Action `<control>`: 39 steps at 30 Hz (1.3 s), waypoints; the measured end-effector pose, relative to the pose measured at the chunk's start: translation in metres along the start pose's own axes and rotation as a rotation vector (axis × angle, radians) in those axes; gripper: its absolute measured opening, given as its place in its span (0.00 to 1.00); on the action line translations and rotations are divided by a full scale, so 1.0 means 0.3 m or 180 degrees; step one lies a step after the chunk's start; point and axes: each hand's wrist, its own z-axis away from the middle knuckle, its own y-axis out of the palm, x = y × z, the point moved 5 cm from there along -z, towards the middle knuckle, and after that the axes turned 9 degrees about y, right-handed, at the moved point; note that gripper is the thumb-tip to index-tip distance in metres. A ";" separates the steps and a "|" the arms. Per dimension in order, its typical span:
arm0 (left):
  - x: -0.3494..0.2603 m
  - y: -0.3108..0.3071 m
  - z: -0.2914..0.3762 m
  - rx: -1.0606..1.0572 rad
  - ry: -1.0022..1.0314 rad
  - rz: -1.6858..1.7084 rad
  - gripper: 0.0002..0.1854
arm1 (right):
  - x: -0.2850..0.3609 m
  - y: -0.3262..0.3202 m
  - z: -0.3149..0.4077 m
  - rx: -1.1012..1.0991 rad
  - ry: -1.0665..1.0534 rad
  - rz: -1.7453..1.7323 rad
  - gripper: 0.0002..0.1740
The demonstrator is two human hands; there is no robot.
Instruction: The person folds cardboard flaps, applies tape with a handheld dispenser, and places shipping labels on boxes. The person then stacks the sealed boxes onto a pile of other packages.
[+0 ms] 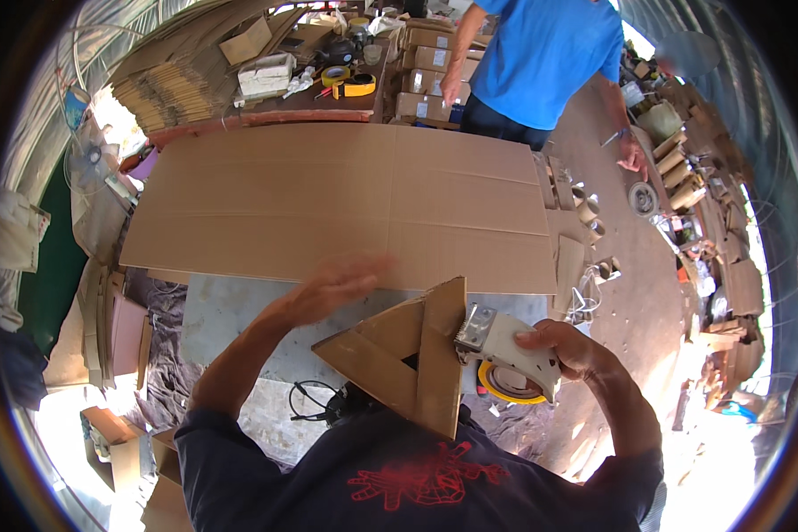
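Observation:
My right hand [562, 349] grips a white tape gun [515, 349] with a toothed metal head. A tape roll with a yellow rim [499, 389] hangs below its body. My left hand [346, 279], blurred by motion, reaches over the near edge of a large flat cardboard sheet [292, 193]. Its fingers look outstretched and nothing shows in them; whether it touches the sheet is unclear. Creases run lengthwise and crosswise over the sheet. Between my arms, near my chest, a triangular folded cardboard piece [439, 359] stands beside the tape gun's head.
The sheet lies partly over a grey tabletop [233, 319]. Across from me stands a person in a blue shirt [545, 66]. Behind the sheet, a brown table [306, 118] bears stacked cardboard [173, 86] and a yellow tape measure [356, 85]. Cardboard tubes [588, 209] stand at the right.

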 end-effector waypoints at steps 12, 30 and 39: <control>-0.533 0.354 0.264 -0.1385 0.0873 -0.2974 0.47 | -0.036 0.015 -0.006 0.0309 -0.0602 0.0297 0.31; -0.549 0.425 0.102 -0.1640 0.0479 -0.3150 0.53 | -0.285 0.102 0.041 0.0638 -0.1272 -0.0541 0.30; -0.543 0.399 0.088 -0.1539 0.0440 -0.3060 0.49 | -0.472 0.150 -0.040 0.1043 -0.0999 -0.1073 0.30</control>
